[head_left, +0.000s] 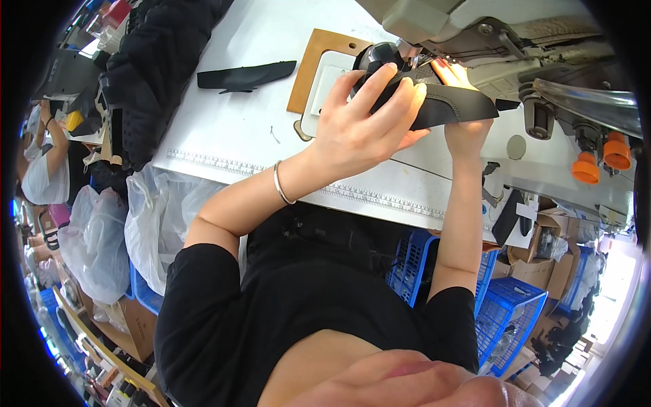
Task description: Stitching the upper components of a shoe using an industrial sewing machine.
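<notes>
A black shoe upper (456, 105) with a stitched seam is held beneath the head of a sewing machine (424, 20). My left hand (369, 122) lies over its left part, the fingers curled onto it. My right hand (469, 132) grips it from the right and behind; its fingertips show in the machine's light beyond the upper's edge, and the upper hides the rest of them. On the white table (251, 129), left of my left hand, rests a loose black piece (245, 76).
A brown guide plate (302, 74) sits left of the needle area. Black pieces (159, 74) are piled at the far left. A printed ruler (380, 199) runs along the near edge. Plastic bags (95, 237) and blue crates (508, 315) stand below. Orange knobs (585, 167) hang at right.
</notes>
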